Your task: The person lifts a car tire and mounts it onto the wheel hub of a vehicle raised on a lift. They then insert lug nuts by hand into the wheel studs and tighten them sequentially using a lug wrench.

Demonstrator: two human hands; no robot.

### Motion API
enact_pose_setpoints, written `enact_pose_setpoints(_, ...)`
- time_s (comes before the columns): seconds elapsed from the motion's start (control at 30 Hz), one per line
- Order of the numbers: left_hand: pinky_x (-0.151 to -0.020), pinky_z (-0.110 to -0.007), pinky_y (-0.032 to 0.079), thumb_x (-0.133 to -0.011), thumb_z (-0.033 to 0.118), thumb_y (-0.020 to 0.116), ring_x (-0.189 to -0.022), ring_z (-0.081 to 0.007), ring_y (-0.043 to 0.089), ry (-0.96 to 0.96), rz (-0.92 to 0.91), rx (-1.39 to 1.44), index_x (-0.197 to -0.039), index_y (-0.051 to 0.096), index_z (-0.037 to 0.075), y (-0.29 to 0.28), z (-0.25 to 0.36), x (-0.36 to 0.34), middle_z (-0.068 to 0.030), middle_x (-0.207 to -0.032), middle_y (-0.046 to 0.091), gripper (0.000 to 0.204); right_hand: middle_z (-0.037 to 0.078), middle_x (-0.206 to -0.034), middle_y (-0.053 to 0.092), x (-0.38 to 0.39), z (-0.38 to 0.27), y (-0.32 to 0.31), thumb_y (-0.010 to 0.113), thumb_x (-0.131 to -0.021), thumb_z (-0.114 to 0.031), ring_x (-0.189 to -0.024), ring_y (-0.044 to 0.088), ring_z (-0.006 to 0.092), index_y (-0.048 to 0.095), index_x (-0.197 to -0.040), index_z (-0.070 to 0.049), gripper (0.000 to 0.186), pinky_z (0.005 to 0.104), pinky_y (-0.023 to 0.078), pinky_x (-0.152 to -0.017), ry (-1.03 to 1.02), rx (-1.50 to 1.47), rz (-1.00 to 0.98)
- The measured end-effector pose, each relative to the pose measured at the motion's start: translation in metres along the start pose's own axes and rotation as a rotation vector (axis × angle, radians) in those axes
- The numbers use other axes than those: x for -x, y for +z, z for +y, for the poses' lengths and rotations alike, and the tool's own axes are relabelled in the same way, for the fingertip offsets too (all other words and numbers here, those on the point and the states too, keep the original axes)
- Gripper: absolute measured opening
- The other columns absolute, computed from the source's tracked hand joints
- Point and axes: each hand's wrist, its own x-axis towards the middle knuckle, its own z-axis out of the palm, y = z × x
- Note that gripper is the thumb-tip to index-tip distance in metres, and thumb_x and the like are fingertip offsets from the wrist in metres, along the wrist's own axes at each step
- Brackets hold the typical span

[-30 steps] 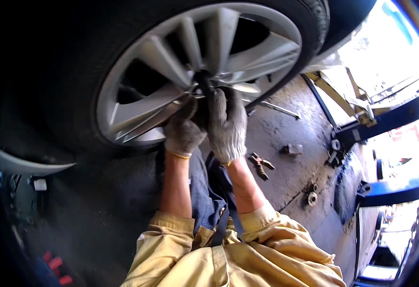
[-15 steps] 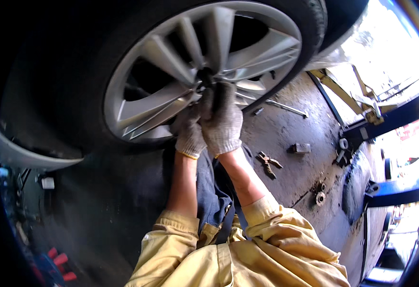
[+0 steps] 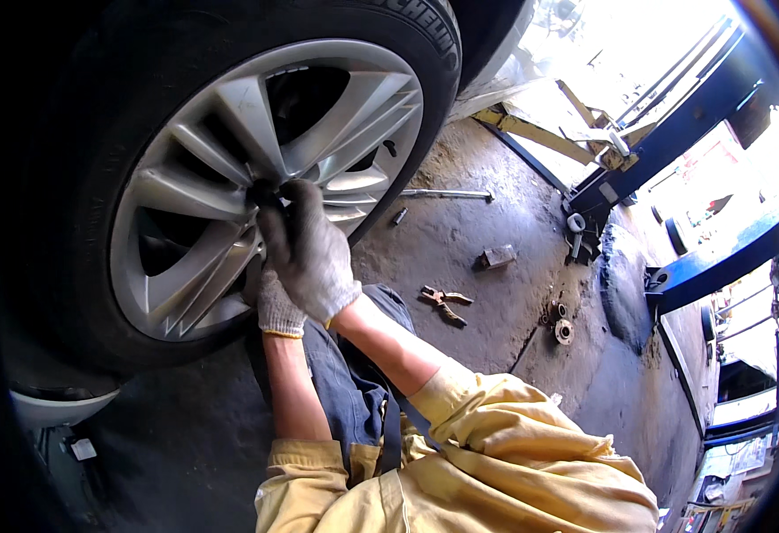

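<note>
A silver spoked wheel [image 3: 260, 115] with a black tyre [image 3: 83, 222] fills the upper left. Both my hands wear grey knitted gloves and reach to its hub [image 3: 265, 191]. My right hand [image 3: 311, 258], slightly blurred, is closed, its bent fingers against the dark hub centre; whatever they grip there I cannot make out. Lower and partly behind it, my left hand [image 3: 279, 304] touches the lower spokes near the hub. Its fingers are hidden behind the right hand and the wheel.
On the stained floor to the right lie a long metal bar [image 3: 447, 194], a small socket [image 3: 399, 216], a metal block [image 3: 496, 258], pliers [image 3: 445, 302] and a round metal part [image 3: 564, 331]. Beyond stands a blue lift post [image 3: 674, 124] with a yellow arm [image 3: 540, 133].
My view has swung right, so the wheel and both hands appear further left and lower. Both hands stay at the hub; the right one has shifted slightly over the left.
</note>
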Motion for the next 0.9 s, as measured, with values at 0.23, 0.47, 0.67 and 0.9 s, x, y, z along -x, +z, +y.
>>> enact_pose_setpoints(0.23, -0.127, -0.039, 0.018, -0.103, 0.034, 0.050, -0.155, -0.0277, 0.024, 0.000, -0.041, 0.193, -0.160, 0.027, 0.005, -0.021, -0.002, -0.001, -0.0146, -0.167, 0.029, 0.068, 0.024, -0.088, 0.069, -0.006, -0.013, 0.010, 0.061, -0.099, -0.019, -0.088, 0.067, 0.0445, 0.060, -0.116, -0.003, 0.024, 0.0462, 0.054, -0.075, 0.081, -0.022, 0.086)
enact_pose_setpoints(0.47, -0.127, -0.040, 0.018, -0.103, 0.034, 0.050, -0.155, -0.0280, 0.025, -0.002, -0.056, 0.221, -0.159, 0.029, 0.004, -0.017, -0.002, -0.002, -0.0150, -0.166, 0.030, 0.067, 0.024, -0.103, 0.070, -0.002, -0.016, -0.003, 0.062, -0.100, -0.023, -0.093, 0.067, 0.0450, 0.059, -0.115, -0.002, 0.026, 0.0477, 0.055, -0.079, -0.035, 0.240, -0.036)
enact_pose_setpoints(0.67, -0.127, -0.040, 0.018, -0.104, 0.035, 0.049, -0.155, -0.0282, 0.025, -0.003, -0.066, 0.227, -0.159, 0.030, 0.004, -0.019, -0.002, -0.001, -0.0154, -0.166, 0.031, 0.066, 0.023, -0.092, 0.068, -0.008, -0.022, 0.018, 0.061, -0.097, -0.019, -0.085, 0.069, 0.0384, 0.061, -0.110, -0.002, 0.022, 0.0451, 0.054, -0.072, 0.159, -0.039, 0.107)
enact_pose_setpoints(0.9, -0.127, -0.041, 0.018, -0.104, 0.035, 0.048, -0.154, -0.0285, 0.025, -0.002, -0.068, 0.255, -0.158, 0.031, 0.003, -0.022, -0.004, -0.003, -0.0158, -0.165, 0.032, 0.065, 0.021, -0.091, 0.068, -0.005, -0.011, 0.003, 0.061, -0.099, -0.022, -0.082, 0.069, 0.0358, 0.060, -0.116, -0.003, 0.026, 0.0431, 0.054, -0.068, -0.053, 0.069, 0.036)
